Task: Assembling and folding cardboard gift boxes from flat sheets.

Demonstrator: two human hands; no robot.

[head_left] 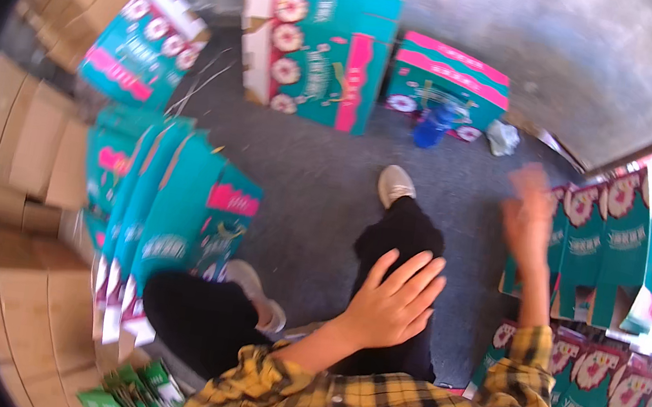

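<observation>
My left hand [400, 297] rests flat on my black-trousered right leg, fingers stretched and slightly apart, holding nothing. Over on the right, my right hand [530, 206] is raised beside a row of teal cartons [582, 245] printed with pink-iced doughnuts. Motion smears its fingers, so their pose is unclear, and I cannot tell whether it touches the cartons. A second row of similar cartons [601, 396] stands nearer to me, right of my forearm.
Flattened teal cartons [177, 209] lean in a stack at the left, beside piled brown boxes [25, 139]. Green packets [136, 393] lie at lower left. Against the far wall stand a tall carton bundle [327, 39], a smaller box [449, 80], a blue bottle [433, 127] and a crumpled plastic bag [502, 139].
</observation>
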